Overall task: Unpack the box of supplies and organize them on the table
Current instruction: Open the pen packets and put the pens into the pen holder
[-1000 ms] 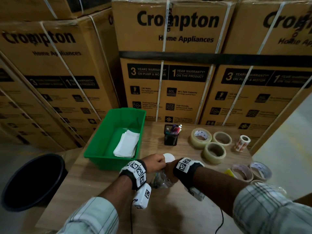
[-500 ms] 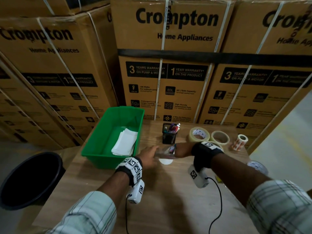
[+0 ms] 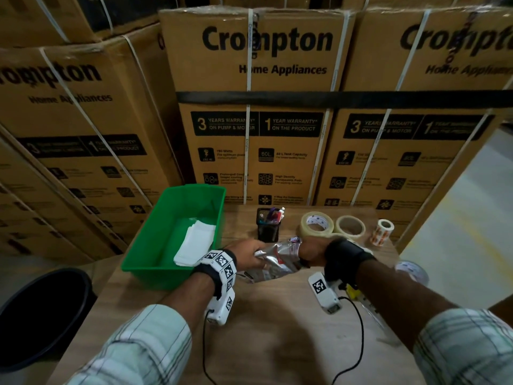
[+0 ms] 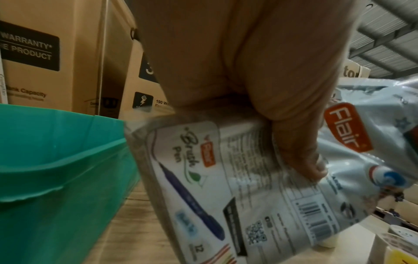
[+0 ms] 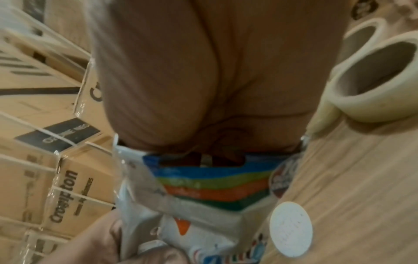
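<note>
Your green bin (image 3: 155, 240) sits at the table's (image 3: 277, 343) far left and holds a stack of white folded sheets (image 3: 195, 243) lying against its right wall. Just right of it, the black pen cup (image 3: 268, 227) stands upright with several pens poking out of its top. The pouch (image 3: 280, 258), a silvery Flair brush-pen pack, is held above the table's middle, in front of the cup and between your hands. Its long axis runs roughly left to right across you, with the right end a little higher. Your left hand (image 3: 251, 255) grips the left end, thumb curled over the printed back in the left wrist view. Your right hand (image 3: 311, 251) is at the pouch's right end; in the right wrist view the fingers disappear behind the pouch's coloured top edge, so how they lie I cannot tell. Two tape rolls (image 3: 316, 222) lie flat behind your right wrist, with a small label roll (image 3: 384, 231) standing beyond them. A black tub (image 3: 41, 309) sits on the floor to the left.
</note>
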`<state>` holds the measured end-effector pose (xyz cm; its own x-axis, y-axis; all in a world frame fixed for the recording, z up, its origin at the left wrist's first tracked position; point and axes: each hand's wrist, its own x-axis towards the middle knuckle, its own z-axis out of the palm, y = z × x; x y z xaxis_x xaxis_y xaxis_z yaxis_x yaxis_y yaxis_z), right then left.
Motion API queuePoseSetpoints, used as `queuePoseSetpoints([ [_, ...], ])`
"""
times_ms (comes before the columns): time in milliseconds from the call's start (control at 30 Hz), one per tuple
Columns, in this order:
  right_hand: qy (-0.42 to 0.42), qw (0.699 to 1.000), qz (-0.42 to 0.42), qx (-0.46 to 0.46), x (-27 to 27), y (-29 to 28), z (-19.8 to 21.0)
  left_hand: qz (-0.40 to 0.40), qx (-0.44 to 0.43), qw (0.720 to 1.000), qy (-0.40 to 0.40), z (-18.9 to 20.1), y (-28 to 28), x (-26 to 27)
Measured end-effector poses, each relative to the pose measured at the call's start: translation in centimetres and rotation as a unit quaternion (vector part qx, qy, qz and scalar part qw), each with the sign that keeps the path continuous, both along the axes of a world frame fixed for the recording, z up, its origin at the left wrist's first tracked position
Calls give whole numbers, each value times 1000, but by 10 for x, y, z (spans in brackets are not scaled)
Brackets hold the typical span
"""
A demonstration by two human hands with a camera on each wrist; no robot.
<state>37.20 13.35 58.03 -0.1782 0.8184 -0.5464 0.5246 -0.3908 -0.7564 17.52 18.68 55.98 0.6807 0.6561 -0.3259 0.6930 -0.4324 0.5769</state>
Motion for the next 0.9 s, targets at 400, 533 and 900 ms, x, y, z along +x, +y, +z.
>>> queuePoseSetpoints([
  [400, -135, 983, 118, 46, -6, 10, 10, 8, -1, 1000, -20, 0, -2, 2],
  [533, -222, 959, 126, 122, -5, 16, 15, 31, 12, 999, -26, -1, 0, 2],
  [900, -235, 939, 163, 192, 19, 38, 59, 120, -25, 989, -88, -16, 11, -14],
])
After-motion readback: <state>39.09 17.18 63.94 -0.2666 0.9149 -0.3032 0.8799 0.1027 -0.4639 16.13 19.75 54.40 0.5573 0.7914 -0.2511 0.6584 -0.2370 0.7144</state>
